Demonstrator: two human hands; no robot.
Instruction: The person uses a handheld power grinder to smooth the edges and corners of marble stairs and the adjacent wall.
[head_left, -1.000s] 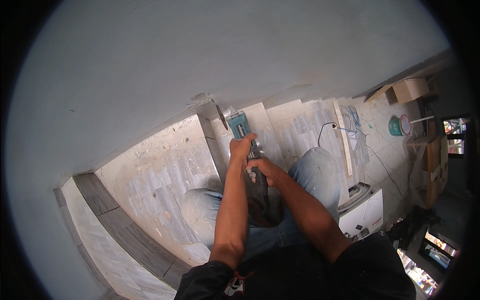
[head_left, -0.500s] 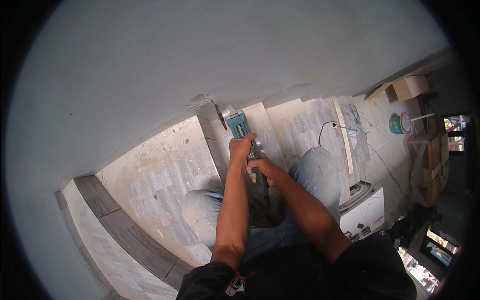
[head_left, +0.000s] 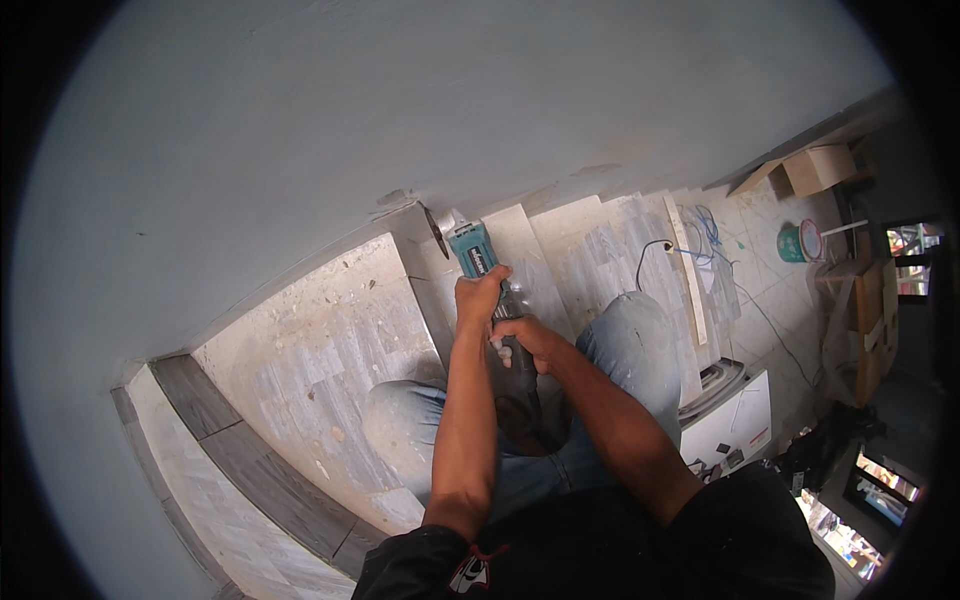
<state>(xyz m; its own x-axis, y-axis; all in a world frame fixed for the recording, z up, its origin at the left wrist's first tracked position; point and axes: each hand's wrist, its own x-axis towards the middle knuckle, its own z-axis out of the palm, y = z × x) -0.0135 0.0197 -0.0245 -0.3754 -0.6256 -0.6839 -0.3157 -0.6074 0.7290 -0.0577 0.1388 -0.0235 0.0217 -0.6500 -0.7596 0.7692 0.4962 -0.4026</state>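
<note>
At eight o'clock from the picture's middle, a dark grey tile strip [head_left: 265, 468] edges the stairs, and between it and nine o'clock lies a pale wood-look tread [head_left: 320, 365] specked with dust and crumbs. The grey wall [head_left: 430, 100] spreads across the whole upper side, from nine round to two. A denim-clad left knee [head_left: 400, 410] is at seven.

At eleven, a thin dark blade [head_left: 437, 232] stands where a step corner meets the wall; I cannot tell whether it touches. Just right of it, at twelve, is the head of the teal power tool [head_left: 472, 250], whose dark body runs back toward six, between the knees.

The left hand [head_left: 482, 298], near the middle, has its fingers closed round the tool behind the teal head. The right hand [head_left: 530, 340], at four and just beside it, has its fingers curled tightly round the dark body.

Past the right knee [head_left: 635, 345], a long pale strip [head_left: 685, 270] lies at three, blue cable [head_left: 712, 240] beside it. A white panel [head_left: 730, 425] is at four, a green bucket [head_left: 795, 244] just above three, and a cardboard box [head_left: 820, 170] toward two.
</note>
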